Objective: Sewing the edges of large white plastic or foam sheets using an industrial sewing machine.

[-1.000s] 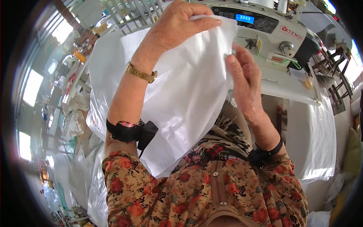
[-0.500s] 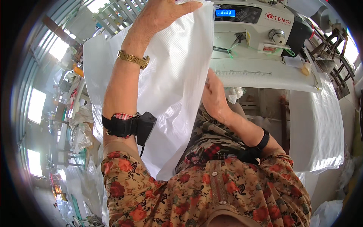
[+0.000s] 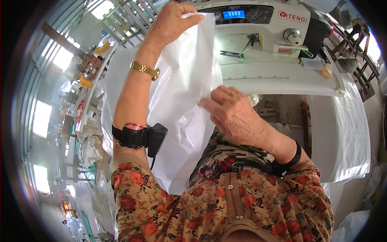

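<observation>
Raised at the top of the view, my left hand [image 3: 174,25] pinches the upper edge of a white woven plastic sheet [image 3: 173,121]. From there the sheet hangs down over my lap in loose folds, left of the sewing machine [image 3: 276,34]. My right hand [image 3: 238,115] is in front of the sheet's right edge, below the machine bed [image 3: 278,88]. Its fingers are partly curled, and the forward fingertips are smeared by motion against the white material. Whether they grip the sheet does not show.
Black snips [image 3: 231,53] and green thread [image 3: 242,55] lie on the machine bed, behind a printed ruler scale [image 3: 258,78]. Another white sheet [image 3: 340,133] drapes down at the right. Metal bars [image 3: 125,20] stand at the far left, with cluttered tables below them.
My right hand has come up and left from the sheet's lower right edge to lie over its front. My left hand has shifted slightly left and down, still holding the sheet.
</observation>
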Motion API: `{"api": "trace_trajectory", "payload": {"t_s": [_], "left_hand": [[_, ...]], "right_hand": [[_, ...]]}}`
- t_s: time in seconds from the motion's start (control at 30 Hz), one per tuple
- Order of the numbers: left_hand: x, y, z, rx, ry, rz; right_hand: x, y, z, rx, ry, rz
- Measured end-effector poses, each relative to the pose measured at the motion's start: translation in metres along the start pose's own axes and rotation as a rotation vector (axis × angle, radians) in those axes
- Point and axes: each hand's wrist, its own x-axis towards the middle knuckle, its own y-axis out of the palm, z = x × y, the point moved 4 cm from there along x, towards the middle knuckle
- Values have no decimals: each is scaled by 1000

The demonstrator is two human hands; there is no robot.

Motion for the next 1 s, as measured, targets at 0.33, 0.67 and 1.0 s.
{"api": "trace_trajectory", "payload": {"t_s": [0.33, 0.67, 1.0], "left_hand": [[-40, 4, -17, -551, -184, -196], [-67, 22, -47, -555, -83, -220], [-72, 46, -24, -437, -314, -160]], "right_hand": [[-36, 8, -100, 101, 370, 37], [47, -11, -87, 917, 363, -292], [37, 3, -58, 145, 342, -490]]}}
